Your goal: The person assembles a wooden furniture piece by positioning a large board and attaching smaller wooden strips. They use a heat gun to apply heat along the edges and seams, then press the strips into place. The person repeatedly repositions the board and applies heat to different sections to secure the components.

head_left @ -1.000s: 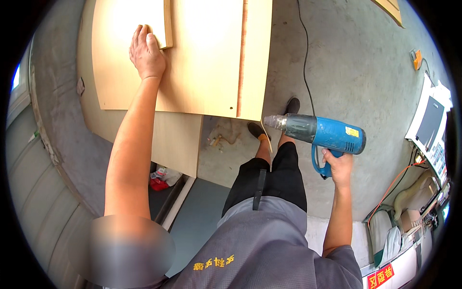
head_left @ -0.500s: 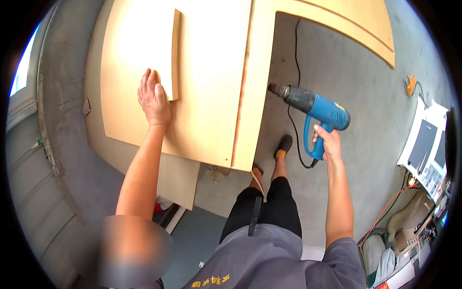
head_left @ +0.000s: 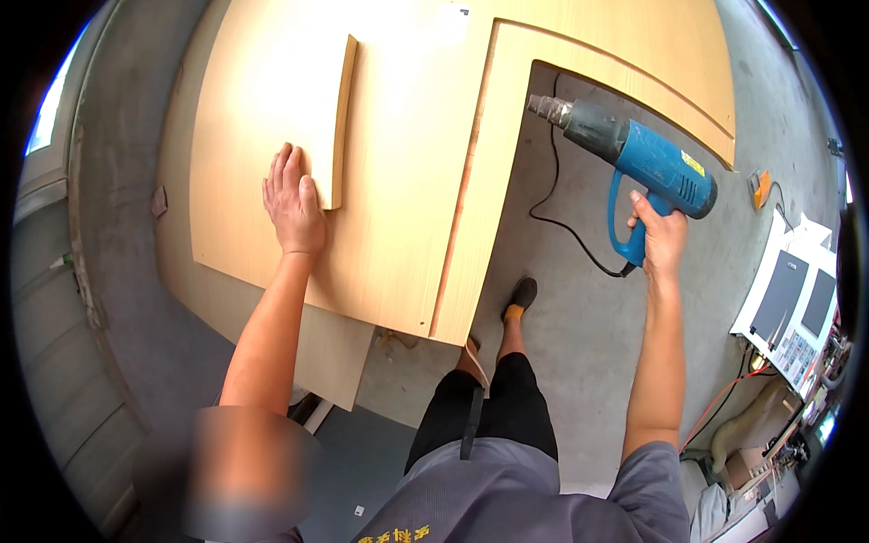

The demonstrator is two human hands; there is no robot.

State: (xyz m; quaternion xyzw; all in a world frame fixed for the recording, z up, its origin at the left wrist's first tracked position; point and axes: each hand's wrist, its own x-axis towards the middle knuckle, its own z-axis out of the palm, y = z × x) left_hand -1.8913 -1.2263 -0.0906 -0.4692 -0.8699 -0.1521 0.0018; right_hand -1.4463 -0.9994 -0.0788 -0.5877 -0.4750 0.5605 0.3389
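Note:
My right hand (head_left: 663, 237) is wrapped round the handle of a blue heat gun (head_left: 665, 167) with a black front and a metal nozzle. The nozzle points left, near the inner edge of a cut-out in a pale wood-grain panel (head_left: 389, 262). On that panel my left hand (head_left: 296, 206) lies with its fingers stretched out. Its thumb is beside the near end of a wooden block (head_left: 342, 136), whose upper face is washed out by glare; whether the thumb touches it I cannot tell.
A strip or groove (head_left: 463, 195) runs along the panel beside the cut-out. The heat gun's black cord (head_left: 579, 237) hangs down behind the panel. A lower board (head_left: 330, 353) juts out under the near edge. To the right stand a white machine (head_left: 787, 290) and an orange object (head_left: 760, 188) on the grey floor.
The heat gun and my right hand have moved farther away and slightly right. My left hand remains beside the block, while the whole view has shifted a little.

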